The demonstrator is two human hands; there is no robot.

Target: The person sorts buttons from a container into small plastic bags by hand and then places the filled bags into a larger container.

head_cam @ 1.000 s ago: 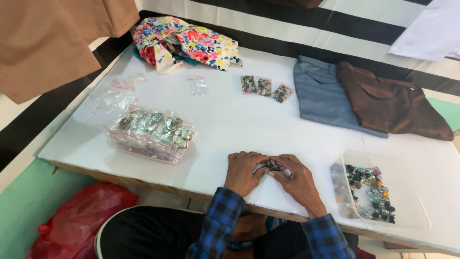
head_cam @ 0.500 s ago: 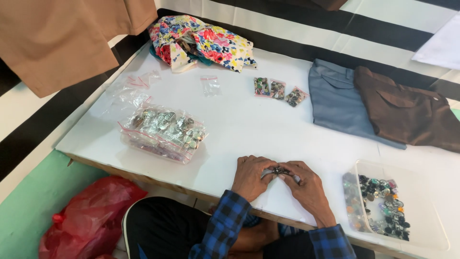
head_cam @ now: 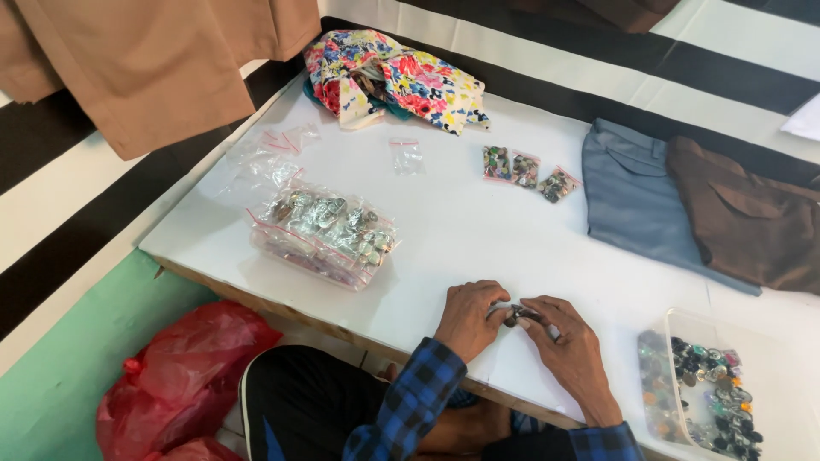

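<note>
Small dark item, too small to identify, sat at lower centre of the frame on the white counter near its front edge, pinched between both hands. Left hand had its grip narrow, fingertips closed on the item's left end; right hand likewise closed on the right end, fingers curled. Both sleeves were blue-black plaid. Clear plastic tray of mixed dark and coloured beads lay at lower right, just beside the right hand. Clear bag of silvery pieces sat left of centre, well apart from the hands. Empty small zip bags lay upper left; three small filled packets sat upper centre. Floral cloth was bunched at top centre. Folded blue-grey garment and brown garment lay side by side, touching, at right. Red plastic bag sat on the floor at lower left.
</note>
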